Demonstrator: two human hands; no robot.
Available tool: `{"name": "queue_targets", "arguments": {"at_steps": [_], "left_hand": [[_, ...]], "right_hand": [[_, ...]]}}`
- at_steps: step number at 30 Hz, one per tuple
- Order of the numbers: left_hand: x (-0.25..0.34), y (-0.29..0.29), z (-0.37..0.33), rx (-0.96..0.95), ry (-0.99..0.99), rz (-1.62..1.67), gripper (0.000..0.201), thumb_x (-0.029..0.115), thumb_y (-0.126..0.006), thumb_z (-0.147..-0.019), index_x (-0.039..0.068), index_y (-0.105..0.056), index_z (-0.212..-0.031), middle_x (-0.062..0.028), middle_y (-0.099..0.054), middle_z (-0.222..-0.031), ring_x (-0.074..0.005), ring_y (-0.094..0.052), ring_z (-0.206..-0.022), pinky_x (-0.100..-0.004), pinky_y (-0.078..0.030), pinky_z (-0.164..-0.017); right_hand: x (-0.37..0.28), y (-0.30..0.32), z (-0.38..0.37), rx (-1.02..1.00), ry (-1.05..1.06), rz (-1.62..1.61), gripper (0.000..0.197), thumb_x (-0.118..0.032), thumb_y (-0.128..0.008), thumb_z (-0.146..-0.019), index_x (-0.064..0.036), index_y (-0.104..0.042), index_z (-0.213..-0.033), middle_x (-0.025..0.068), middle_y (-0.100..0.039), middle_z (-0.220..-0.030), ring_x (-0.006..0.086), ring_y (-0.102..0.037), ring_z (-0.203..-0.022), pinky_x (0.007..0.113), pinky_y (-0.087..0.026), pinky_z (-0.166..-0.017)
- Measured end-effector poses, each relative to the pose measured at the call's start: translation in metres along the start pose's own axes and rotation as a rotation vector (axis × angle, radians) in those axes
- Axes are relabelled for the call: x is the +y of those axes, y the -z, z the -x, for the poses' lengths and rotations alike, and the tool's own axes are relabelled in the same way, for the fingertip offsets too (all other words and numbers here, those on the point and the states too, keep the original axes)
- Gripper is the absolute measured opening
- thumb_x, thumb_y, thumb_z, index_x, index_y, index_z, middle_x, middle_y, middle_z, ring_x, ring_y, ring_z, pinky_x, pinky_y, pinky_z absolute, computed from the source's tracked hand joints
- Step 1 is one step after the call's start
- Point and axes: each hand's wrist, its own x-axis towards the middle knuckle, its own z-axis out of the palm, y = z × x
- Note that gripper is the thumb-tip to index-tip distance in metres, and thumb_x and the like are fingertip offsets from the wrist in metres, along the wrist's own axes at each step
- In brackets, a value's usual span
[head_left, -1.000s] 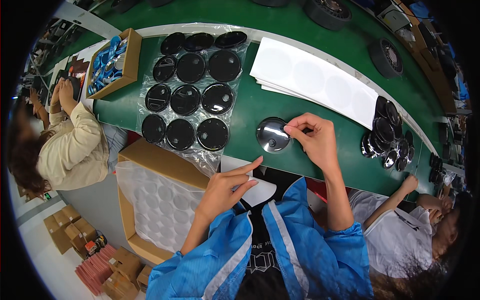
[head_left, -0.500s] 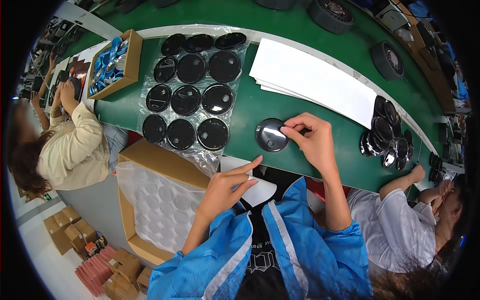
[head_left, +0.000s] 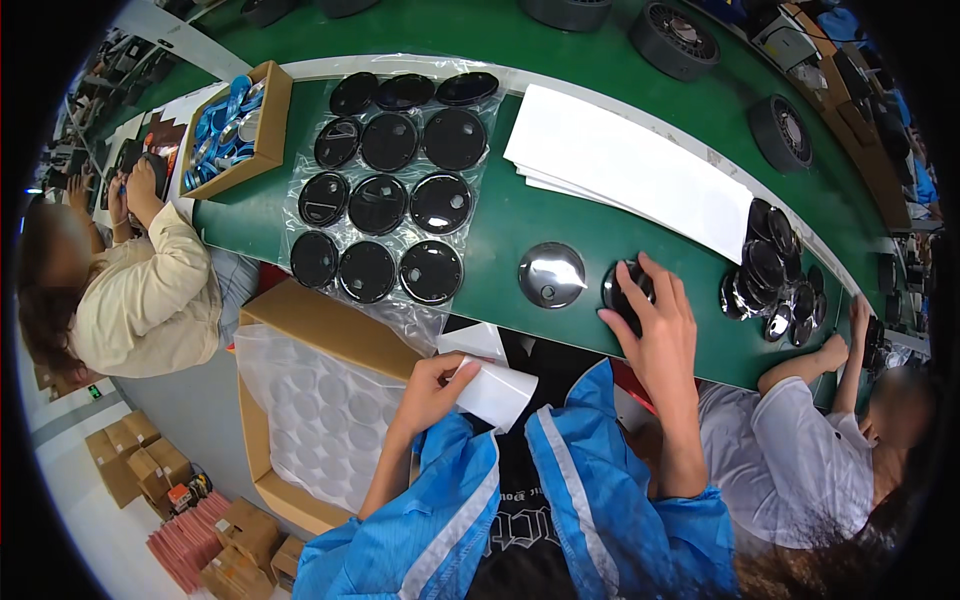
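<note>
My left hand (head_left: 437,385) is closed on a small white sheet (head_left: 500,392), pinched between thumb and fingers at the table's front edge. A shiny round disc (head_left: 552,275) with a small circle near its lower rim lies flat on the green table, apart from both hands. To its right, my right hand (head_left: 655,312) grips a black round cap (head_left: 622,292) by its edges, thumb on the near side and fingers over the far side. Left of these, rows of glossy black round caps (head_left: 368,271) rest on a clear plastic sheet (head_left: 474,190).
White paper sheets (head_left: 620,160) are stacked behind the disc. A pile of black caps (head_left: 765,262) sits at the right. A cardboard box of blue and silver rings (head_left: 280,115) stands at the left; an open carton (head_left: 260,440) is below. Co-workers sit on both sides.
My right hand has left the shiny disc and moved right onto a black cap. My left hand has closed on the white sheet and raised its edge.
</note>
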Motion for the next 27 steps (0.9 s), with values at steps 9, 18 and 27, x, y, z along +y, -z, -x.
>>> {"name": "queue_targets", "arguments": {"at_steps": [9, 18, 27], "left_hand": [[-0.041, 0.000, -0.023, 0.217, 0.162, 0.240, 0.027, 0.024, -0.071, -0.111, -0.002, -0.077, -0.108, -0.0015, -0.076, -0.090, -0.0070, -0.067, -0.078, -0.0263, -0.053, -0.063], [-0.095, 0.143, -0.126, 1.009, -0.313, 0.346, 0.031, 0.001, -0.068, -0.096, -0.006, -0.074, -0.126, -0.0142, -0.077, -0.126, -0.0202, -0.072, -0.110, -0.0390, -0.060, -0.097], [-0.266, 0.220, -0.184, 0.566, -0.404, -0.573, 0.038, 0.017, -0.074, -0.102, 0.002, -0.071, -0.137, -0.0139, -0.078, -0.127, -0.0311, -0.071, -0.117, -0.0502, -0.057, -0.104]], "right_hand": [[-0.059, -0.004, -0.039, 0.065, 0.049, -0.295, 0.064, -0.016, -0.092, -0.074, -0.0053, -0.075, -0.134, 0.0156, -0.067, -0.137, 0.0382, -0.067, -0.120, 0.048, -0.060, -0.097], [-0.041, -0.038, -0.032, -0.068, 0.062, -0.100, 0.069, -0.022, -0.090, -0.077, -0.0067, -0.070, -0.140, 0.0140, -0.064, -0.132, 0.0378, -0.063, -0.116, 0.048, -0.060, -0.096], [0.059, 0.080, -0.020, 0.225, -0.286, 0.059, 0.066, -0.023, -0.086, -0.080, -0.0033, -0.068, -0.141, 0.0211, -0.071, -0.129, 0.0427, -0.066, -0.120, 0.049, -0.056, -0.105]]}}
